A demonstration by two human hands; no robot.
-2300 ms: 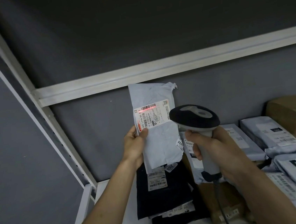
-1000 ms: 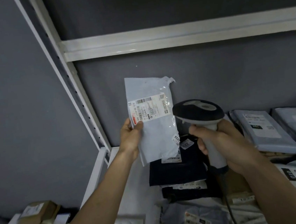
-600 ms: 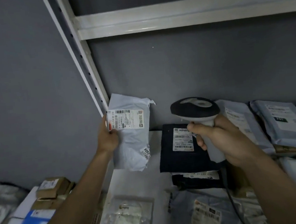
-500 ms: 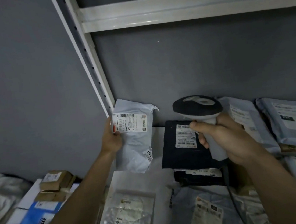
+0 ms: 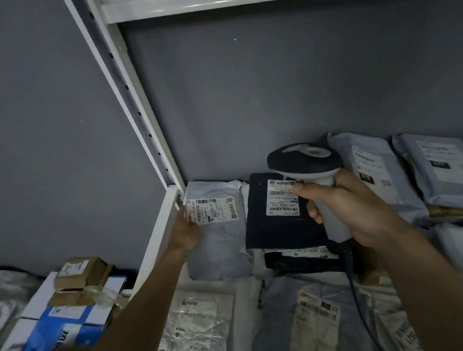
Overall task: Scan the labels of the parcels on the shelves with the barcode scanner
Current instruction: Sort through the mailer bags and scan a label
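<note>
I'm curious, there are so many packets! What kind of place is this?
Probably a parcel storeroom: a white metal shelf piled with labelled mailer bags, and a barcode scanner gripped in the right hand.

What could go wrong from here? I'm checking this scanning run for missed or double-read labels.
The left hand holds the pale grey parcel right beside the black parcel, so their labels sit close together and the barcode scanner in the right hand might read the wrong one. The right hand's fingers partly cover the black parcel's label. The scanner's cable trails over lower parcels and could drag them.
</note>
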